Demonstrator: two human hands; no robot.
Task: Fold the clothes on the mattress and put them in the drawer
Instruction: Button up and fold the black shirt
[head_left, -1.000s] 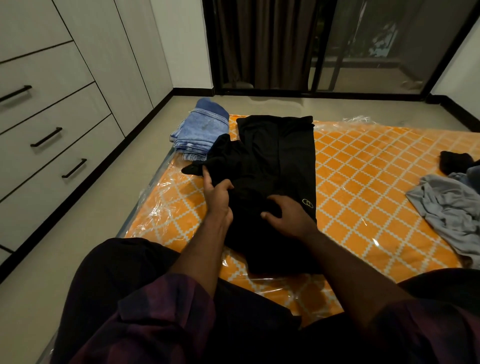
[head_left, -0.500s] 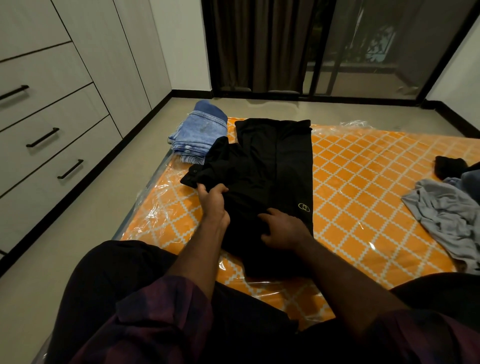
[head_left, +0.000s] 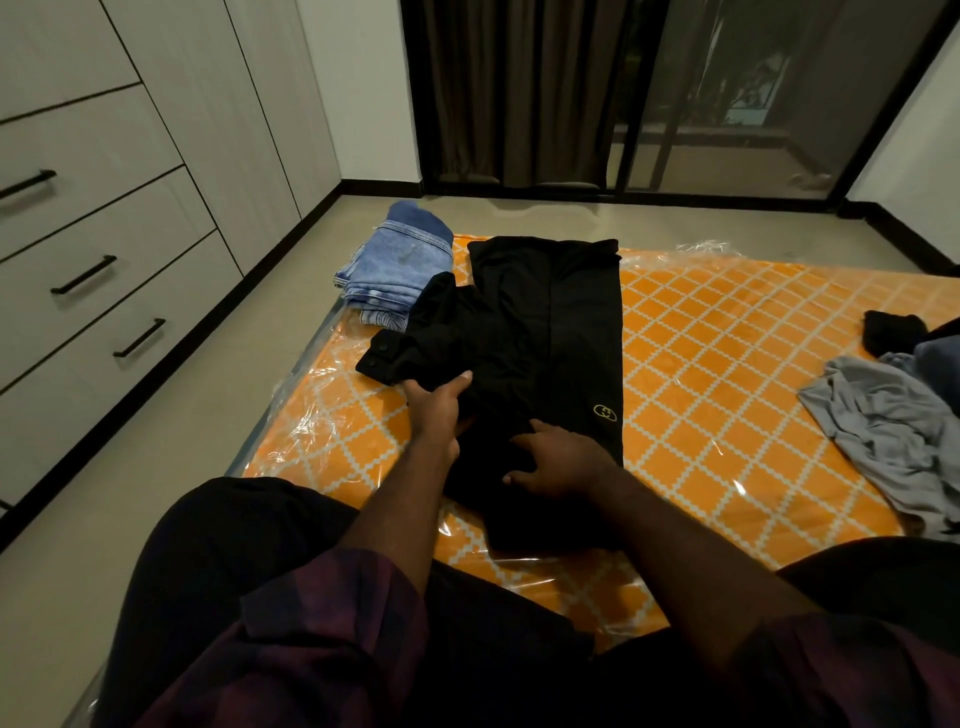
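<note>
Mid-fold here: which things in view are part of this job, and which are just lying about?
Job: black shirt, gripped by the left hand and pressed by the right hand; folded jeans; grey garment; dark clothes beyond it; mattress; drawers.
Not the job: curtain; glass door.

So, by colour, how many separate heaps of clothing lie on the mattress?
Black: 2, the large black garment and the small black bundle
Blue denim: 1, the denim stack
Grey: 1, the grey garment
Dark blue: 1, the dark blue piece, partly cut off
Total: 5
</note>
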